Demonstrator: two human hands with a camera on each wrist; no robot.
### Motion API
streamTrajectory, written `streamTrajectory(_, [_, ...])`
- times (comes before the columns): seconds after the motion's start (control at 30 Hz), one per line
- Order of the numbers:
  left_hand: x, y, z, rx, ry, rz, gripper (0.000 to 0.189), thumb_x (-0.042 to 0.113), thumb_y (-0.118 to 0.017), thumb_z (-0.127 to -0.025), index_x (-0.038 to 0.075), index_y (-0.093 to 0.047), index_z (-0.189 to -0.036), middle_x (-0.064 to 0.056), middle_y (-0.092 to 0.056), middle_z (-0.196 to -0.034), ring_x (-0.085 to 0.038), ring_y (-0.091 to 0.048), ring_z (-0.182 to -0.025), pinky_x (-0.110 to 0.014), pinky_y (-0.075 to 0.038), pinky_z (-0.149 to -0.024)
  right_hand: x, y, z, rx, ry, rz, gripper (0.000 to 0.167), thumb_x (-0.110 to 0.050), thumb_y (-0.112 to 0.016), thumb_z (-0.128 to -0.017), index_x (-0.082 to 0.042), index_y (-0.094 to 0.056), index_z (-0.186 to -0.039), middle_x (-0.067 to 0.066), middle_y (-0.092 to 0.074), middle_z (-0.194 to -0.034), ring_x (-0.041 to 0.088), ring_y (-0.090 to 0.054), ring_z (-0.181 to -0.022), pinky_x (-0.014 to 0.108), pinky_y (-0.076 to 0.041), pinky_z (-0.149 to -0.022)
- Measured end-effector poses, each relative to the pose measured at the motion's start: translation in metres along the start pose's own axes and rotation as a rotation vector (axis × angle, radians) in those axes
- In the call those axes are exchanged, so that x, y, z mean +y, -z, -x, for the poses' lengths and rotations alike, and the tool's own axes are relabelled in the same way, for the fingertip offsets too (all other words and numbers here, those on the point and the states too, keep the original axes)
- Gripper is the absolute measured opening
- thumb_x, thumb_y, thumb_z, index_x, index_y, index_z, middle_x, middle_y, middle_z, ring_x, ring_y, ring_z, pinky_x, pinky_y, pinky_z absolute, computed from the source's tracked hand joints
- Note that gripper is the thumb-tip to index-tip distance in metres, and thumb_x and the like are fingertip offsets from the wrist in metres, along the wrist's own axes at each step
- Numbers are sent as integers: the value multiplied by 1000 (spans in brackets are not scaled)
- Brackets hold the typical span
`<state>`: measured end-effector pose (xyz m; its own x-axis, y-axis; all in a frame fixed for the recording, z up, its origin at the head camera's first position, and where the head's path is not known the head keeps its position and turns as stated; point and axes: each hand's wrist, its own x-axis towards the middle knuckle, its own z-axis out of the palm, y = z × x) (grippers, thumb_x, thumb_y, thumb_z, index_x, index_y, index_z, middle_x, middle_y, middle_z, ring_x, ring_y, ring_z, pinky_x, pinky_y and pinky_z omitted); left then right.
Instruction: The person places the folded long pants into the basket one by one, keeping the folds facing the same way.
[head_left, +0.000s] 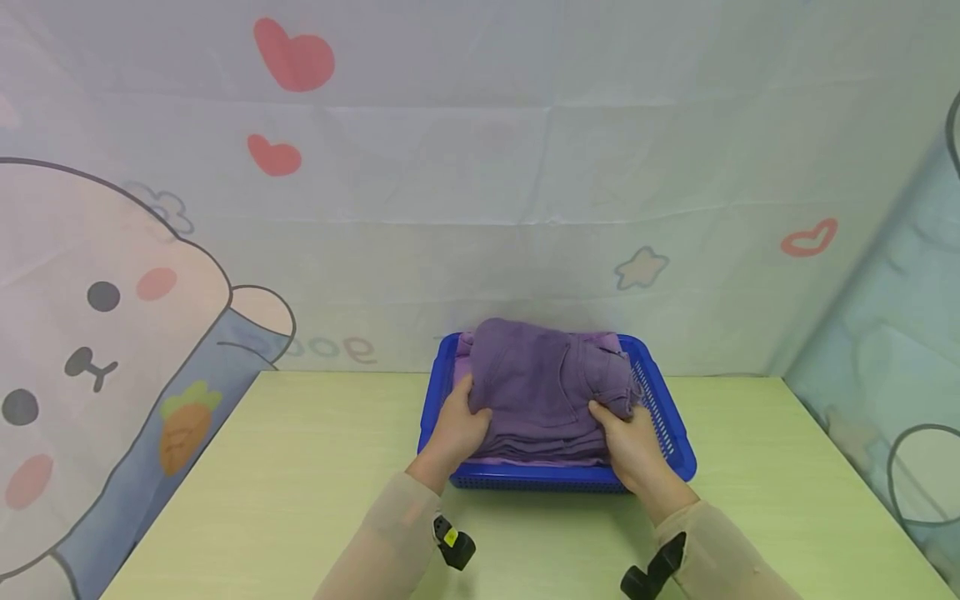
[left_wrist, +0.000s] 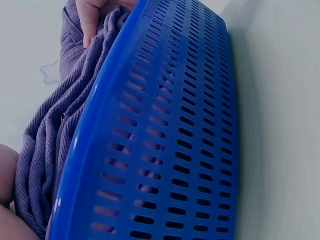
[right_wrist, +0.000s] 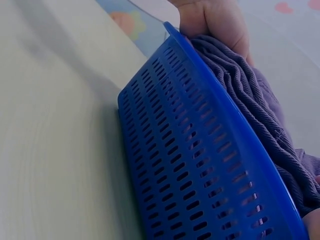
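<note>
A folded purple denim garment [head_left: 525,375], with stitched seams and several thick layers at its front edge, lies in a blue plastic basket [head_left: 678,442]. My left hand [head_left: 457,427] grips the garment's left side, thumb on top. At the opposite side my right hand [head_left: 636,446] holds it in the same way, near a frayed edge. Both wrist views show the layered twill folds [left_wrist: 42,145] rising above the basket's slotted wall [right_wrist: 175,150]. The fingers under the cloth are hidden.
Lighter purple cloth [head_left: 462,367] shows beneath the garment inside the basket. The basket stands on a pale yellow-green table [head_left: 330,467], close to its back edge. Behind hangs a printed fabric backdrop [head_left: 450,167] with hearts and a cartoon animal.
</note>
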<state>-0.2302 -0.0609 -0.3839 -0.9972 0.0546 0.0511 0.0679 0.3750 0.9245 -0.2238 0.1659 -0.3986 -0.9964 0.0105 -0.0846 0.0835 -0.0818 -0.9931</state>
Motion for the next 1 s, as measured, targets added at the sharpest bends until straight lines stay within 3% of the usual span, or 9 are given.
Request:
streamTrajectory(0.17, [-1,0,0,3,11,-10,58,1,-49,-91,8,-32,-146,-19,-35,-149,-37,-28,-139,-56,-26,-111,0,1,-2,-20,-3,-16,51,-12,-46,-97,-4,-27,-144,14,-39,-144,29,-41,-131,44,-36,-109])
streamTrajectory(0.63, [-4,-3,0,33,42,-41,58,2,-49,-90,6,-32,-145,-20,-35,-148,-37,-28,-139,-55,-26,-112,-2,2,-3,-51,-34,-16,53,-10,-45,-98,-3,-23,-145,15,-33,-147,30,-35,-135,45,-31,-112])
streamTrajectory(1.0, [-3,-3,0,55,43,-70,64,2,-50,-87,8,-28,-147,-19,-36,-148,-37,-29,-139,-53,-26,-112,-2,2,-3,-5,-78,8,56,-13,-49,-95,-2,-25,-144,14,-34,-145,27,-38,-131,41,-35,-108])
